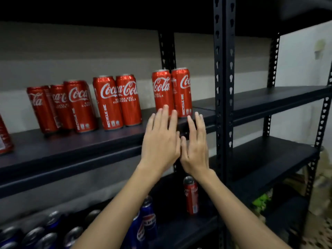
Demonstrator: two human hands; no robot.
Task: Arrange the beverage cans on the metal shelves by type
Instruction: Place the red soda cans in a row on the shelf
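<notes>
Both hands are up at the shelf edge, fingers straight and spread, holding nothing. The left hand (160,139) has its fingertips (165,107) overlapping the base of the pair of tall red Coca-Cola cans (171,92) at the right end of the row; whether they actually touch the metal, I cannot tell. The right hand (195,146) hovers just beside it, its fingers level with the front lip of the black metal shelf board (89,146).

Moving out along that board: a second red pair (116,101) stands upright, close together, then a cluster of three red cans (61,106) further left, and the edge of one more red can (4,137) at the frame border. That makes eight red cans counted on this level.

Down below, a lone red can (191,194) stands on the lower shelf near a crowd of blue Pepsi cans (143,227); roughly nine or ten blue ones show, though blur makes that uncertain.

The risk, as I judge it: these cans are tall and narrow, so a flat-handed shove low on the right pair could tip one into its neighbour, or nudge it towards the black slotted upright post (224,105). That stray red can below looks unsorted yet.
</notes>
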